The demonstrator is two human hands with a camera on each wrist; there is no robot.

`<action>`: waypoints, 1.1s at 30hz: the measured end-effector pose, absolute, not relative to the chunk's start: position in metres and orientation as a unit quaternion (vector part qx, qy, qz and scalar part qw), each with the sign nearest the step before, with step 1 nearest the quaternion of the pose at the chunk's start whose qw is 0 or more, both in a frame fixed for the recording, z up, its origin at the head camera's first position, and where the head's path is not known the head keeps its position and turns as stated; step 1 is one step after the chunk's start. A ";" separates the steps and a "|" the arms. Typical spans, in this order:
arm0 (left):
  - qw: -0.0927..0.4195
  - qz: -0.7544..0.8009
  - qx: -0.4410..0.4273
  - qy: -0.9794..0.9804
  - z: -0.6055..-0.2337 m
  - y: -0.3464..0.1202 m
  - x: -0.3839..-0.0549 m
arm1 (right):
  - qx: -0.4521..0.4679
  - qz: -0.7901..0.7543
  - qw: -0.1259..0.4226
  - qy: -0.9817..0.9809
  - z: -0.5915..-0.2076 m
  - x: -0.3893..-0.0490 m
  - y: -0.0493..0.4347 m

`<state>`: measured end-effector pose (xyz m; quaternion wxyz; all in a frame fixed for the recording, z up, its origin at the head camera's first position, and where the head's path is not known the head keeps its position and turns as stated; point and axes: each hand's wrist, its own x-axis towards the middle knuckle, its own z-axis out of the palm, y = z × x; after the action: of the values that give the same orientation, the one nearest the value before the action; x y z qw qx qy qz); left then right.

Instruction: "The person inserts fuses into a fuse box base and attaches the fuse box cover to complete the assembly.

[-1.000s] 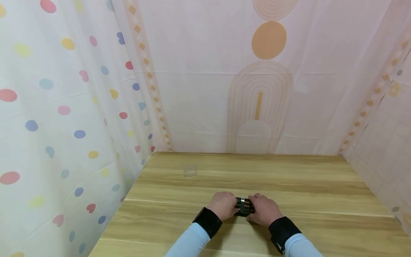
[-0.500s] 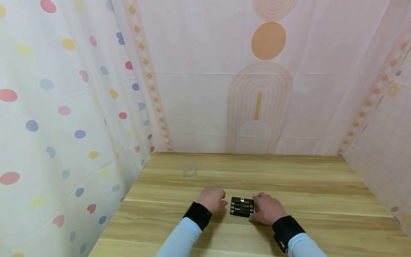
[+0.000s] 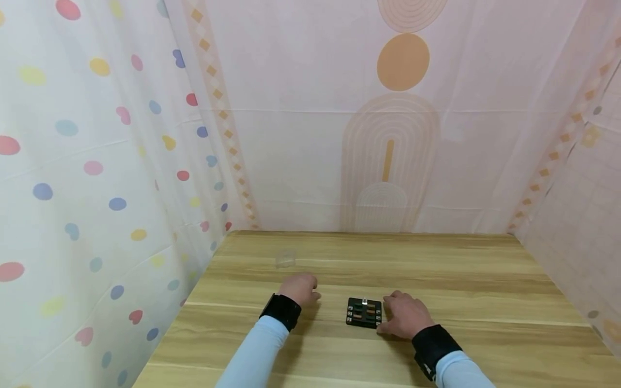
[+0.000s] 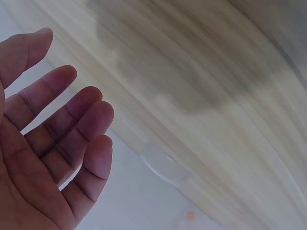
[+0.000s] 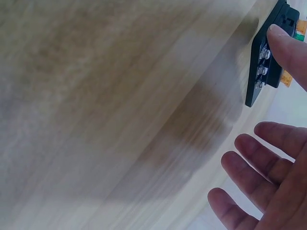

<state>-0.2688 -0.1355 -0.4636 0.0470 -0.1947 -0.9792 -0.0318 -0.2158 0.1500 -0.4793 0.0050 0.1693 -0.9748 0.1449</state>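
A small black fuse block (image 3: 364,312) with orange and green blade fuses lies flat on the wooden table in the head view. Just right of it is my right hand (image 3: 407,317), fingers spread and relaxed. In the right wrist view the thumb (image 5: 287,50) overlaps the block's screw-lined side, while the other fingers stay apart from it. My left hand (image 3: 298,289) hovers over the table left of the block, holding nothing. Its fingers (image 4: 72,115) are loosely bent in the left wrist view. Beyond that hand lies a clear plastic cover (image 3: 285,258).
The wooden table (image 3: 461,269) runs back to a patterned curtain (image 3: 296,161). Another curtain (image 3: 97,215), with coloured dots, hangs along the left, and a pale one (image 3: 577,215) borders the right side.
My left hand has let go of the fuse block and moved left and away toward the clear cover. My right hand has eased slightly off the block's right side. The block stays put.
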 end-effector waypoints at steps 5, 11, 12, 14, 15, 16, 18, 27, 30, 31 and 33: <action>0.039 -0.049 -0.179 -0.982 -0.466 -0.148 -0.277 | 0.166 0.146 0.004 -0.975 -0.480 -0.216 0.151; 0.038 -0.045 -0.160 -0.985 -0.462 -0.160 -0.286 | 0.164 0.148 0.001 -0.975 -0.481 -0.215 0.151; 0.037 -0.044 -0.158 -0.986 -0.461 -0.161 -0.287 | 0.164 0.148 0.000 -0.975 -0.481 -0.215 0.152; 0.034 -0.042 -0.154 -0.987 -0.459 -0.163 -0.289 | 0.163 0.149 0.001 -0.975 -0.482 -0.215 0.152; 0.033 -0.041 -0.150 -0.987 -0.458 -0.164 -0.290 | 0.163 0.149 0.001 -0.975 -0.482 -0.215 0.152; 0.029 -0.042 -0.146 -0.988 -0.457 -0.165 -0.290 | 0.163 0.149 0.002 -0.975 -0.482 -0.215 0.152; 0.028 -0.040 -0.139 -0.989 -0.455 -0.165 -0.292 | 0.162 0.151 0.003 -0.975 -0.482 -0.216 0.152; 0.028 -0.043 -0.120 -0.991 -0.456 -0.169 -0.299 | 0.158 0.150 -0.001 -0.976 -0.482 -0.215 0.154; 0.031 -0.044 -0.120 -0.991 -0.456 -0.172 -0.302 | 0.157 0.148 -0.002 -0.976 -0.481 -0.215 0.155; 0.031 -0.044 -0.118 -0.992 -0.456 -0.172 -0.304 | 0.157 0.146 -0.001 -0.977 -0.481 -0.215 0.155; 0.030 -0.042 -0.117 -0.992 -0.457 -0.174 -0.306 | 0.157 0.145 -0.001 -0.977 -0.481 -0.215 0.155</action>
<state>-0.3061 -0.1738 -0.4568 0.0301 -0.1170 -0.9918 -0.0424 -0.2151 0.1550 -0.4807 -0.0010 0.1565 -0.9769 0.1453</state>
